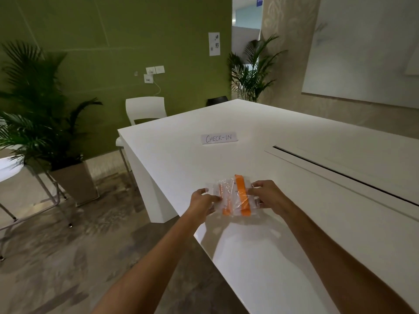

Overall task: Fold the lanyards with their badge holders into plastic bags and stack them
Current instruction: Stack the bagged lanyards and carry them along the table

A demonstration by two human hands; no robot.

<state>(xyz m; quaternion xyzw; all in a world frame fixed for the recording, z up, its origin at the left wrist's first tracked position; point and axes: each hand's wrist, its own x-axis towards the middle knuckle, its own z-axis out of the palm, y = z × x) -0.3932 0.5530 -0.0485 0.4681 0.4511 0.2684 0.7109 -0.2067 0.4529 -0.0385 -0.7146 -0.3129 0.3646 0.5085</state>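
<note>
Plastic bag [233,196], clear, holds folded orange lanyard [241,196] in two visible bands; badge holder inside not clearly made out. Bag sits over the white counter [294,245] near its left edge, whether resting or just lifted cannot be told. Left hand [203,200] pinches the bag's left side, fingers curled onto the plastic. Right hand [267,196] grips the right side, thumb on top. Farther back on counter: a paper sign [219,138] reading "CHECK-IN". White chair [146,109] and potted palms [34,114] beyond.
</note>
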